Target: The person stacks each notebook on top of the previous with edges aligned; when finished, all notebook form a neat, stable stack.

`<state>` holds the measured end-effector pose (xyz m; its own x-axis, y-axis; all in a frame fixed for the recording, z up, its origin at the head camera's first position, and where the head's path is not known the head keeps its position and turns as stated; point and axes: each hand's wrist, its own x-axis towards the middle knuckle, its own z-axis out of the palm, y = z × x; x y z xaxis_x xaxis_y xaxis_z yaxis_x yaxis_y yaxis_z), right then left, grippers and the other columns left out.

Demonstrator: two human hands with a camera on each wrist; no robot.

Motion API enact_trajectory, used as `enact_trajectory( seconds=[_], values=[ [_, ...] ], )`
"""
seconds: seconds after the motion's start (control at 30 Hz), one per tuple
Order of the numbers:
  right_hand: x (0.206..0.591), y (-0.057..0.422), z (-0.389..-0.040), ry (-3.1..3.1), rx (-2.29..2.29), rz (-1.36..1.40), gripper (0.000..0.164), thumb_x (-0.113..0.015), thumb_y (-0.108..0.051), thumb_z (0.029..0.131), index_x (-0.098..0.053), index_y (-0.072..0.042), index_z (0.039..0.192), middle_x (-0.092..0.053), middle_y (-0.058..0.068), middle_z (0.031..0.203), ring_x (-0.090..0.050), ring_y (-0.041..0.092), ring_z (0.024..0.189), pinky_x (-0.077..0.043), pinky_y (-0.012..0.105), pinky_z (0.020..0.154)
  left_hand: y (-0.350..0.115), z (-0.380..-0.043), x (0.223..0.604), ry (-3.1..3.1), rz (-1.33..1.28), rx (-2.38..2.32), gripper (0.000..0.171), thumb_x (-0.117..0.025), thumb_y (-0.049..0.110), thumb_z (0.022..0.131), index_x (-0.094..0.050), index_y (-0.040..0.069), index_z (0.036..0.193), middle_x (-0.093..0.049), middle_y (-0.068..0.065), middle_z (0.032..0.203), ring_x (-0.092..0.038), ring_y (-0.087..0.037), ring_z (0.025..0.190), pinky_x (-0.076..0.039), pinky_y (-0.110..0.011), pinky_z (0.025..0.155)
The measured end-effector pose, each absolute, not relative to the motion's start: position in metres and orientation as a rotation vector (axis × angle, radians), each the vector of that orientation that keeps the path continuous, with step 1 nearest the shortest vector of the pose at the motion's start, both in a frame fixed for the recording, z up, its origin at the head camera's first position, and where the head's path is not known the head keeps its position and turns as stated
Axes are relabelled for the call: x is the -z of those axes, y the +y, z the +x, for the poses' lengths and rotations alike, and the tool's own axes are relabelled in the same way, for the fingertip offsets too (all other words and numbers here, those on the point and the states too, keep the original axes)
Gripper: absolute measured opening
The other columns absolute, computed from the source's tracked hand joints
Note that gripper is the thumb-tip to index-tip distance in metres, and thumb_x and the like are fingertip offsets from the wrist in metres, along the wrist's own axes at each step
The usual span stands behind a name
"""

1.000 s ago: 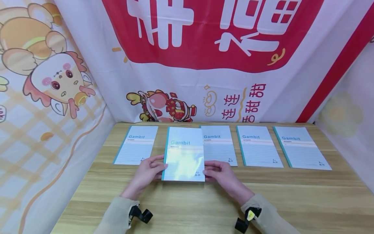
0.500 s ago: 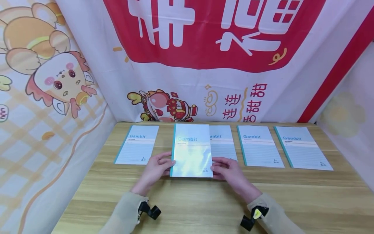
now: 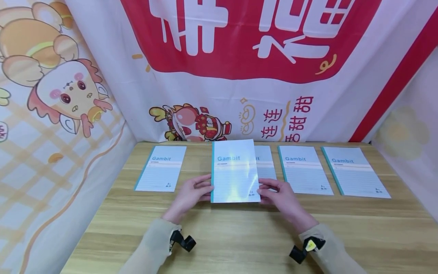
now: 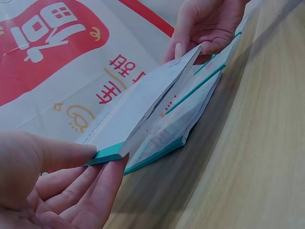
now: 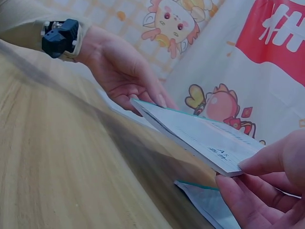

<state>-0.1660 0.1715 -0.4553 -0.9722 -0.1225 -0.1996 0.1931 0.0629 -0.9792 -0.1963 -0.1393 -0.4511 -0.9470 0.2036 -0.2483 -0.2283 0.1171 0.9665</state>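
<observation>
Together, both hands (image 3: 189, 194) pinch a raised notebook (image 3: 235, 173) by its opposite side edges.

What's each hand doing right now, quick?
Left hand: pinching the raised notebook by its left edge.
Right hand: pinching the same notebook's right edge.

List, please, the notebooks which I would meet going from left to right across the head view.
Left-end notebook → held notebook → partly hidden notebook, its visible part → second notebook from the right → right-end notebook.
</observation>
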Motion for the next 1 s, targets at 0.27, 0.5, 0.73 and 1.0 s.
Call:
enact_trajectory(
  seconds=[0.27, 0.5, 0.73, 1.0],
  values=[
    [0.453, 0.185, -0.169, 2.14, 1.97, 0.122, 0.045, -0.072, -0.012, 0.097, -0.06, -0.005, 0.14, -0.06, 0.018, 0.12, -0.066, 0.027, 0.102, -0.06, 0.035, 0.084, -0.133, -0.201, 0.451, 2.053, 0.029, -1.899, 0.045, -0.069, 0.011, 0.099, -0.059, 0.011, 0.143, -0.066, -0.011, 0.126, -0.069, -0.025, 0.106, -0.059, -0.036, 0.088],
    [0.449, 0.193, -0.169, 2.174, 1.933, 0.126, 0.047, -0.072, -0.017, 0.098, -0.059, -0.006, 0.142, -0.059, 0.018, 0.123, -0.064, 0.027, 0.105, -0.06, 0.034, 0.086, -0.122, -0.206, 0.451, 2.058, 0.031, -1.926, 0.047, -0.071, 0.006, 0.096, -0.06, 0.008, 0.141, -0.067, -0.014, 0.122, -0.07, -0.026, 0.102, -0.06, -0.036, 0.085],
    [0.447, 0.199, -0.171, 2.224, 1.912, 0.145, 0.047, -0.071, -0.019, 0.099, -0.058, -0.006, 0.142, -0.06, 0.017, 0.123, -0.063, 0.026, 0.106, -0.059, 0.032, 0.085, -0.113, -0.208, 0.451, 2.046, 0.029, -1.936, 0.047, -0.071, 0.006, 0.096, -0.06, 0.006, 0.141, -0.067, -0.013, 0.12, -0.07, -0.025, 0.1, -0.06, -0.037, 0.085],
    [0.446, 0.208, -0.172, 2.236, 1.945, 0.133, 0.045, -0.069, -0.017, 0.1, -0.057, -0.003, 0.142, -0.058, 0.018, 0.125, -0.063, 0.025, 0.106, -0.059, 0.033, 0.087, -0.102, -0.212, 0.449, 2.015, 0.004, -1.962, 0.045, -0.072, 0.006, 0.096, -0.062, 0.008, 0.14, -0.066, -0.012, 0.119, -0.069, -0.024, 0.101, -0.058, -0.041, 0.09]
  ],
)
